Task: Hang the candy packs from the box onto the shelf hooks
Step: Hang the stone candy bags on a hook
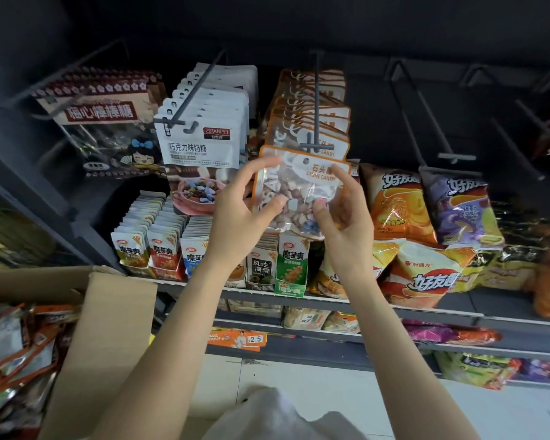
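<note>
Candy pack [294, 192], pinched between left hand [242, 214] and right hand [346, 217], sits just below its hook [315, 122] at twelve o'clock; many hang already, more wait in the box [102, 338] at eight o'clock.

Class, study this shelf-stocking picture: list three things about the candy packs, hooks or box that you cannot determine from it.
1. Cardboard box, head view: cut off by the left and bottom edges; pack count unknown.
2. Stone candy pack: lower corners covered by both hands' fingers.
3. Packs behind the front one on the hook: overlapped, uncountable.
</note>
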